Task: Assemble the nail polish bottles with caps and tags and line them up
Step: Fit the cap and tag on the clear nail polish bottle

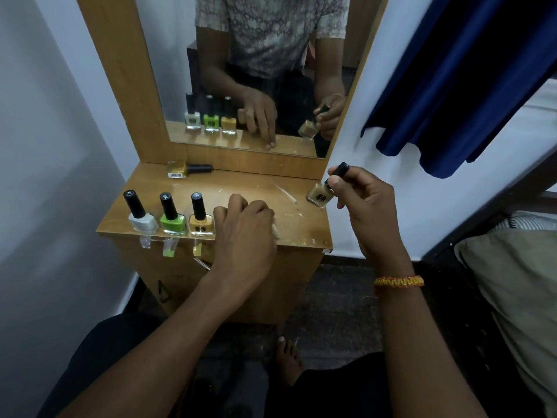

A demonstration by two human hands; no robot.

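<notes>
The right hand [366, 206] has its fingers [334, 184] pinched round the black cap [342, 169] of a beige bottle [320, 197], which hangs tilted in the air just above the right back corner of the counter [241, 184]. A red and yellow thread band [398, 281] circles that wrist. The left hand [245, 224] rests knuckles-up on the counter with its fingers curled under; whether they hold anything I cannot tell, though a scrap of clear film [275, 230] shows just beside them.

To the left of that hand, three capped bottles stand upright in a row along the front edge: a white bottle [142, 221], a green bottle [173, 222] and a tan bottle [201, 224]. A clear tag [145, 241], a green tag [168, 248] and a yellow tag [198, 247] hang over the edge below them. A gold bottle [177, 168] lies on its side at the back, against the mirror [256, 70] frame. A blue curtain [467, 79] hangs at the right.
</notes>
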